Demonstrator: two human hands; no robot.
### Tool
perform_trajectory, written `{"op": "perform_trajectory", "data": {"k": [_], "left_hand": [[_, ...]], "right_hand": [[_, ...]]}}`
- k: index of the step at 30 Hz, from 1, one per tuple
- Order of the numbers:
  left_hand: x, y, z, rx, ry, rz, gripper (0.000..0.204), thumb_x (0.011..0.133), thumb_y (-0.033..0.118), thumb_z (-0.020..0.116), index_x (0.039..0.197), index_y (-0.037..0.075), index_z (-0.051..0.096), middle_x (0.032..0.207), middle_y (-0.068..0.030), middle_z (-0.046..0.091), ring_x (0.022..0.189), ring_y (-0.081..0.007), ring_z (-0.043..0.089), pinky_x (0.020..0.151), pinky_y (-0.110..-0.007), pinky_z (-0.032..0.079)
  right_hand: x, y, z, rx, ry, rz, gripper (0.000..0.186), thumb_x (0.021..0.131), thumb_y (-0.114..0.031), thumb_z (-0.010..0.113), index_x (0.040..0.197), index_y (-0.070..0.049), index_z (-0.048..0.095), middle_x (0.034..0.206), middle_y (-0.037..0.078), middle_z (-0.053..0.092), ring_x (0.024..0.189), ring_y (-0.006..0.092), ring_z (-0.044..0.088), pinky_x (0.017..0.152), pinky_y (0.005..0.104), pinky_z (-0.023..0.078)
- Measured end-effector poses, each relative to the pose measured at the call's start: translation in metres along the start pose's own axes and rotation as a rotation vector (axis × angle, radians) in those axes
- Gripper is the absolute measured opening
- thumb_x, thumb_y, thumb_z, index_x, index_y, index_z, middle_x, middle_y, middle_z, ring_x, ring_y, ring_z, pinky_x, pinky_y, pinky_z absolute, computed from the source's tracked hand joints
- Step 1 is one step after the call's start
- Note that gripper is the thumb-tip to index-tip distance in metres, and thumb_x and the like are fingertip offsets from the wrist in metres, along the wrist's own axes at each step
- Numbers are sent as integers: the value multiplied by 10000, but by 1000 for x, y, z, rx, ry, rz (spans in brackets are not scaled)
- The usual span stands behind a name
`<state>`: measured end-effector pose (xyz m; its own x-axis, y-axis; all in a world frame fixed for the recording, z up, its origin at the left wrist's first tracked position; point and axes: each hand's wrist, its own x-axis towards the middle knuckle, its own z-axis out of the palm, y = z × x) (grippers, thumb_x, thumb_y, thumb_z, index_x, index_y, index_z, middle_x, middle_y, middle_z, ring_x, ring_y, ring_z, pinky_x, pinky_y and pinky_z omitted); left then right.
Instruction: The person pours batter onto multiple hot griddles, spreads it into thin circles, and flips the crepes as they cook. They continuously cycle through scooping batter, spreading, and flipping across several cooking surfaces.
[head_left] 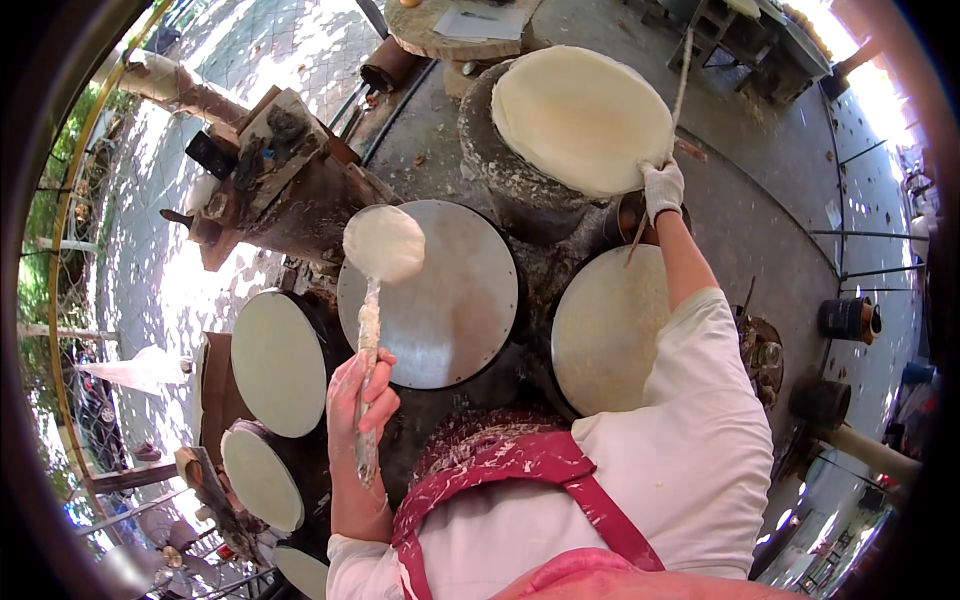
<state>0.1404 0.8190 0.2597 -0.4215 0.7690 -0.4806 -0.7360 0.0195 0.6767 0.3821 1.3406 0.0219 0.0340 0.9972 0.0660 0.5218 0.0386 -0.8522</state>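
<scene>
So the left hand [346,398] is gripping a batter-coated ladle [385,245] upright near the shiny metal griddle [450,340]. The gloved right hand [662,188] is closing around a long stick [684,80], right at the edge of that big pale round sheet [580,120] up back. I'm guessing they're working the sheet; next move's calling for gentle stick handling, ladle steady.

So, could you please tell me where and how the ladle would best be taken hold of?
Probably by the lower part of its long, straight handle, coming from the person's side with fingers wrapped around. The ladle points its rounded, pale-coated bowl away from the body, its neck looks caked too, and the left hand holds it further up.
</scene>
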Motion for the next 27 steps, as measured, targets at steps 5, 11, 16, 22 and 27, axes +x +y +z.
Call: {"op": "perform_trajectory", "data": {"k": [5, 11, 16, 22, 27], "left_hand": [[41, -33, -4, 224, 17, -58, 361, 1048, 305, 484, 1034, -48, 564, 590, 22, 379, 338, -70, 311, 350, -249, 252], [134, -118, -86, 928, 33, 12, 295, 952, 266, 634, 987, -13, 545, 586, -50, 515, 417, -176, 507, 400, -331, 386], [164, -129, -153, 1707, 82, 612, 353, 893, 305, 709, 1026, 33, 527, 678, -165, 626, 607, -375, 632, 530, -457, 484], [144, -29, -137, 1535, 277, 925, 304, 936, 265, 669, 1062, 33, 518, 723, -167, 633, 628, -402, 622, 560, -449, 486], [128, 12, -156, 1133, 193, 1001, 192, 993, 188, 606, 1027, 7, 549, 680, -36, 530, 545, -136, 475, 532, -287, 427]], "right_hand": [[-39, -34, -21, -212, -58, -106, 570, 836, -267, 692, 1355, -94, 533, 1095, 246, 685, 1042, 423, 647, 902, 451, 504], [-198, -57, -35, 358, -293, -133, 614, 901, -113, 695, 1441, 31, 442, 1358, 84, 591, 1202, 150, 554, 1032, 294, 413], [-372, -39, -32, 336, -453, 97, 574, 929, -192, 695, 1403, 53, 482, 1212, 115, 671, 1092, 112, 596, 984, 261, 439], [-477, -42, -3, -418, -497, 126, 482, 971, -312, 610, 1396, -92, 548, 944, 142, 686, 744, 212, 645, 664, 345, 494], [-482, -74, 43, 271, -552, 429, 449, 969, -291, 631, 1325, -21, 588, 1208, 111, 689, 1000, 122, 656, 865, 271, 494]]}}
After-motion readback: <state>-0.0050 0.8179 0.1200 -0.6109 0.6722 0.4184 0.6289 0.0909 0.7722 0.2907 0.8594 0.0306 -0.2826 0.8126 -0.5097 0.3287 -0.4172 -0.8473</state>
